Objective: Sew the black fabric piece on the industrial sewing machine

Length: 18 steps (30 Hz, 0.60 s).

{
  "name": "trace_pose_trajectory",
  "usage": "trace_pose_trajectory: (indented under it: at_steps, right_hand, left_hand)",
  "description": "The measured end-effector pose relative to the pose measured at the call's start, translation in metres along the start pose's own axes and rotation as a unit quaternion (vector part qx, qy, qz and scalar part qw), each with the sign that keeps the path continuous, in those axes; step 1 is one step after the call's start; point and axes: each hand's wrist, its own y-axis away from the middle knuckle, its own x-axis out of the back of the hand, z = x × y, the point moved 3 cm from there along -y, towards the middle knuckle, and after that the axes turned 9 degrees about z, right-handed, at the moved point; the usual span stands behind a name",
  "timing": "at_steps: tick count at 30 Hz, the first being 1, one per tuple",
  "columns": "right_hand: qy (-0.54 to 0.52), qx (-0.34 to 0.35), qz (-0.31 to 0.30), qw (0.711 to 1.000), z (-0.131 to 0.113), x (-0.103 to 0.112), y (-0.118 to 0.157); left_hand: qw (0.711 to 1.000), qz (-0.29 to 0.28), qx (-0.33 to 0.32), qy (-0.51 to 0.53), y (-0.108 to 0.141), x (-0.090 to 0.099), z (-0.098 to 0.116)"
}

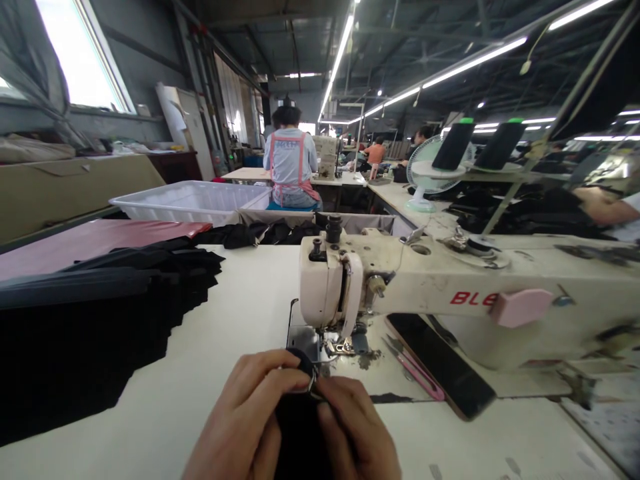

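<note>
Both hands pinch a piece of black fabric (pixel 300 433) just in front of the sewing machine's (pixel 323 287) presser foot (pixel 343 347). My left hand (pixel 245 413) grips its left edge, thumb and forefinger pressed together on the cloth. On the other side my right hand (pixel 357 427) closes on the fabric's right edge, fingertips close to the left ones. A small light-coloured strip or thread shows between the fingertips; I cannot make out which. The lower part of the cloth hangs down between the hands and out of the frame.
Stacked black fabric pieces (pixel 100 333) lie on the left of the table. Pink thread snips (pixel 417 370) and a phone (pixel 440 363) rest under the machine arm. Beyond stand a white plastic bin (pixel 195 197), a fan (pixel 420 167) and black thread cones (pixel 453 145). A co-worker (pixel 290 160) sits ahead.
</note>
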Motion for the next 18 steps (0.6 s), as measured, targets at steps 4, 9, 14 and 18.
trace_pose_trajectory:
  at_steps: [4,9,14,18]
  right_hand:
    - [0.004,-0.114,-0.109,0.987,-0.013,0.026,-0.028]
    - [-0.001,-0.185,-0.1,0.978,-0.019,0.036,-0.035]
    - [-0.02,-0.204,-0.117,0.972,-0.01,0.035,-0.034]
    - [-0.006,-0.093,-0.102,0.99,-0.017,0.035,-0.036]
  left_hand:
    - [0.981,-0.148,0.115,0.051,-0.024,0.014,-0.005]
    - [0.957,-0.157,0.205,0.132,-0.036,0.009,-0.005]
    - [0.946,-0.185,0.225,0.14,-0.026,0.001,-0.016]
    - [0.99,-0.132,0.041,-0.009,-0.045,0.027,-0.003]
